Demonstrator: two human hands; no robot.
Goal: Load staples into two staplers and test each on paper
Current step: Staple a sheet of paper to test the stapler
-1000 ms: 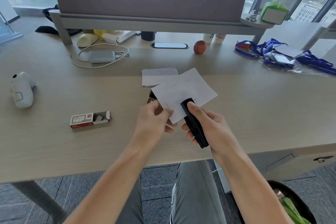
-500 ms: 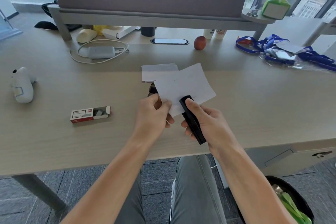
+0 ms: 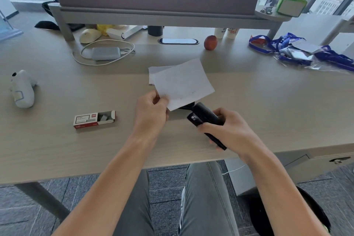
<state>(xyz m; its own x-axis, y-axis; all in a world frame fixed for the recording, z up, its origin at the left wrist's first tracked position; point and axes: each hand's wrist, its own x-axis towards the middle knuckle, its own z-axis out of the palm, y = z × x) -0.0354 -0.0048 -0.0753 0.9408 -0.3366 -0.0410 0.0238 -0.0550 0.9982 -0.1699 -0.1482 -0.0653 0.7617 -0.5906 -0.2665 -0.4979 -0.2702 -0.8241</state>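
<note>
two hands work above the pale wooden bench (image 3: 57, 145): your left hand (image 3: 151, 115) pinches a white paper sheet (image 3: 183, 84), your right hand (image 3: 229, 132) grips a black plastic stapler (image 3: 203, 115) just beside its lower edge.

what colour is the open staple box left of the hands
Red and white, with a white label panel on top; the staple box shows best in the head view.
</note>
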